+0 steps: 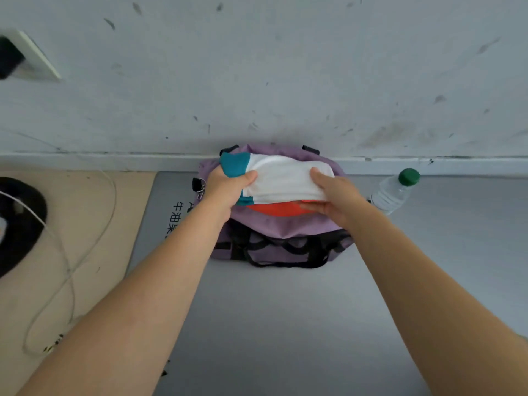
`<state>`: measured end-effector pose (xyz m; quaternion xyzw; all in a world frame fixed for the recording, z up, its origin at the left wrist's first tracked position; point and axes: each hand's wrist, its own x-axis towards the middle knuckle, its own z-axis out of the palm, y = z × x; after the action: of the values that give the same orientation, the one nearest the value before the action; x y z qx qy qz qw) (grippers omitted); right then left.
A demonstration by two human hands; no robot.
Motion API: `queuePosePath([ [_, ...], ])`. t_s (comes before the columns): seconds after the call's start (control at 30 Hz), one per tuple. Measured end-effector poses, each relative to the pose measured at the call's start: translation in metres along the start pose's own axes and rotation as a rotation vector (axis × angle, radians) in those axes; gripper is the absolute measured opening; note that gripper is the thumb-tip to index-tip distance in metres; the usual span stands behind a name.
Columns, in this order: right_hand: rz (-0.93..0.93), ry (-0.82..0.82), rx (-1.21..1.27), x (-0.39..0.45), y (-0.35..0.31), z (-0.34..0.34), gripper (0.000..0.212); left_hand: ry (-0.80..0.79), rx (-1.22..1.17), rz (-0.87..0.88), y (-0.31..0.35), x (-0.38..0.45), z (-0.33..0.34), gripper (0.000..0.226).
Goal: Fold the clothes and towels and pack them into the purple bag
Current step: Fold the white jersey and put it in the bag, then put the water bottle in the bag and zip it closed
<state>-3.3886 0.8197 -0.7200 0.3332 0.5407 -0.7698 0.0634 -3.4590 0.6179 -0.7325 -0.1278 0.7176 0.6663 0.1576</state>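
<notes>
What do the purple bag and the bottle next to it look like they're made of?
Purple bag: soft matte woven fabric, likely nylon or polyester; it sags and creases, with black webbing straps. Bottle: clear thin plastic, see-through, with a glossy green plastic cap.

One marking is legible: black printed Chinese characters [175, 220] on the grey mat [257, 310], left of the purple bag [281, 227]. They run in columns. The nearer column reads "牛油", followed by a third character, possibly "果", cut off by the left forearm. A second column beside it is mostly hidden by the left hand [225, 187]. The bottle [393, 192] shows no readable label.
</notes>
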Motion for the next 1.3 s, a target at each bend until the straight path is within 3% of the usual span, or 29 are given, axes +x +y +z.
queuePosePath([
  [0.07, -0.005, 0.066, -0.239, 0.016, 0.006, 0.006, 0.038, 0.053, 0.279, 0.043, -0.013, 0.011, 0.0, 0.043],
  [0.13, -0.111, 0.149, -0.719, 0.029, 0.017, 0.007, 0.052, 0.055, 0.597, 0.137, -0.029, 0.018, 0.0, 0.047],
  [0.2, -0.225, 0.171, -1.044, 0.032, 0.023, 0.006, 0.058, 0.038, 0.805, 0.24, -0.037, 0.017, -0.003, 0.046],
  [0.4, -0.282, 0.157, -1.381, 0.003, 0.038, -0.024, 0.052, 0.058, 1.233, 0.485, -0.036, -0.012, -0.027, 0.061],
  [0.57, -0.459, 0.162, -1.416, -0.038, 0.03, -0.034, 0.06, 0.084, 1.168, 0.768, -0.02, -0.051, -0.049, 0.054],
  [0.67, -0.525, 0.018, -1.365, -0.052, 0.018, -0.033, 0.061, -0.02, 1.105, 0.786, -0.01, -0.057, -0.056, 0.046],
  [0.77, -0.449, -0.112, -1.33, -0.051, 0.01, -0.03, 0.058, -0.152, 1.028, 0.766, -0.008, -0.054, -0.053, 0.041],
  [0.83, -0.428, -0.162, -1.481, -0.044, 0.004, -0.031, 0.043, -0.193, 1.078, 0.742, -0.008, -0.047, -0.049, 0.039],
  [0.87, -0.488, -0.173, -1.704, -0.038, 0.001, -0.035, 0.032, -0.19, 1.17, 0.722, -0.007, -0.041, -0.047, 0.042],
  [0.97, -0.429, -0.053, -2.02, -0.028, -0.009, -0.05, 0.051, -0.1, 1.606, 0.66, 0.001, -0.018, -0.051, 0.069],
  [1.03, -0.511, 0.069, -2.095, -0.023, -0.013, -0.058, 0.046, -0.03, 1.731, 0.586, 0.006, -0.008, -0.057, 0.076],
  [1.17, -0.68, 0.243, -1.906, -0.028, -0.015, -0.06, 0.066, 0.096, 1.635, 0.676, 0.017, -0.02, -0.062, 0.068],
  [1.3, -0.779, 0.265, -1.845, -0.074, -0.027, -0.057, 0.064, 0.116, 1.599, 0.764, 0.035, -0.065, -0.079, 0.07],
])
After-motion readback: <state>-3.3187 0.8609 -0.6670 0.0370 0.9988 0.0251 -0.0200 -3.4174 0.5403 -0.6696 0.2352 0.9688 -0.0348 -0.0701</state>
